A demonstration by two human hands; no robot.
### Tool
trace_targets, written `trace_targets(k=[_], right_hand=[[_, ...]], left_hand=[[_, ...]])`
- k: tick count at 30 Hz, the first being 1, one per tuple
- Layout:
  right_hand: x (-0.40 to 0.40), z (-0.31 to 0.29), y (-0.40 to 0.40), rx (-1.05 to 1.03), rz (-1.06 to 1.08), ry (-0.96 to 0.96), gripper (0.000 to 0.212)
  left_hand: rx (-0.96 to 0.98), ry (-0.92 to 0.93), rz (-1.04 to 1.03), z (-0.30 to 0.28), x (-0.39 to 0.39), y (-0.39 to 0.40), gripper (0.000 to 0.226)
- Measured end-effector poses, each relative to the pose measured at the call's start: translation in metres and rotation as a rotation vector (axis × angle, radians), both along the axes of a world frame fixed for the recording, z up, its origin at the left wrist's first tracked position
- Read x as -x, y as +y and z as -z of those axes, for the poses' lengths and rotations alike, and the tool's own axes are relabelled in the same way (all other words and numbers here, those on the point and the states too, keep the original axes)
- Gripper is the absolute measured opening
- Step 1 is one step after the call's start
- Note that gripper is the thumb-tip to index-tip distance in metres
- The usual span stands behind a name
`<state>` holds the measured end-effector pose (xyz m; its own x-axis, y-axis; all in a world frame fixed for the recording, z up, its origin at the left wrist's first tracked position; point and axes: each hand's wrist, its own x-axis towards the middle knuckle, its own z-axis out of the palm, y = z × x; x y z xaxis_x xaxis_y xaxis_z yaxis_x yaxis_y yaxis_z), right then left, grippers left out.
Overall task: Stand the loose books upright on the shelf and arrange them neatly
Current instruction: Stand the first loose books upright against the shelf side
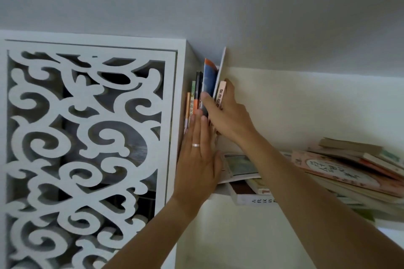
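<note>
Several books stand upright (195, 96) against the side of the white cabinet at the shelf's left end. My left hand (197, 159), wearing a ring, presses flat with straight fingers against their spines. My right hand (227, 116) grips the rightmost upright books, thumb on a blue-covered book (209, 76) and fingers behind a pink-spined book (221, 94). A tall white book (222, 65) stands between these two. To the right, a loose pile of books (341, 170) lies flat on the shelf (220, 195).
A white cabinet door with carved scroll fretwork (87, 148) fills the left. The cream back wall (306, 111) of the shelf bay is bare above the pile. More flat books (244, 172) lie under my right forearm.
</note>
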<state>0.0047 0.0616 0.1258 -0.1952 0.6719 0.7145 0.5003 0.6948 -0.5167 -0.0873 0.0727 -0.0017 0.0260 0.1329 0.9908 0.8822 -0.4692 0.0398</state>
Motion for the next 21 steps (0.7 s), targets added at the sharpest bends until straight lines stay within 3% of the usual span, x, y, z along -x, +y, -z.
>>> trace_targets(k=[5,11,16,19,21], right_hand=[[-0.008,-0.007,0.003,0.075,-0.119,-0.063,0.090],[0.001,0.003,0.008,-0.105,-0.025,-0.055,0.080],[0.001,0.049,0.003,0.114,-0.077,-0.075,0.065],[-0.003,0.043,0.004,0.240,-0.135,-0.050,0.072],[-0.008,0.036,0.005,0.282,-0.173,-0.004,0.069]], left_hand=[[0.040,0.034,-0.199,0.006,-0.005,0.010,0.073],[0.162,0.088,-0.254,0.009,-0.015,0.015,0.091],[0.172,0.108,-0.332,0.033,-0.016,0.007,0.077],[0.033,-0.003,-0.243,0.024,-0.011,0.005,0.075],[-0.051,0.038,-0.256,0.013,-0.004,0.008,0.070]])
